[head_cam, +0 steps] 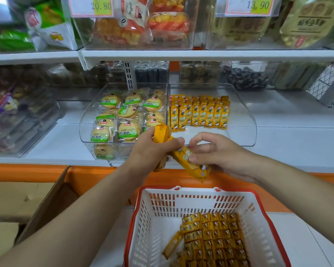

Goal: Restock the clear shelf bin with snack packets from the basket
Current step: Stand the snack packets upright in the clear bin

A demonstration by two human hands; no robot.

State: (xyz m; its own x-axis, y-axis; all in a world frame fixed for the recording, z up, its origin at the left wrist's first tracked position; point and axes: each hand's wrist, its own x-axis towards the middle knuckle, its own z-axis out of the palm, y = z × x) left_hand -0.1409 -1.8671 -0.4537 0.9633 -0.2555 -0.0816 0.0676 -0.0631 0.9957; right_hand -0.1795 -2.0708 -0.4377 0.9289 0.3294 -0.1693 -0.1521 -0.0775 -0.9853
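The left hand (152, 151) clutches a bundle of yellow packets (161, 132), its fingers hiding how many, while the right hand (220, 153) just beside it pinches one slanted packet (191, 161). Beyond both hands the clear bin (245, 120) holds a standing row of packets (199, 112). Below them the basket (181, 201), cut off by the frame's bottom edge, holds stacked packets (214, 234).

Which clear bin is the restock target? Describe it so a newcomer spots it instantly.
On the white lower shelf, behind the red-rimmed white plastic basket, two clear plastic bins sit side by side. The target is the right-hand clear bin. It holds rows of yellow stick-shaped snack packets, while its left neighbour is packed with round biscuits in green-labelled wrappers.
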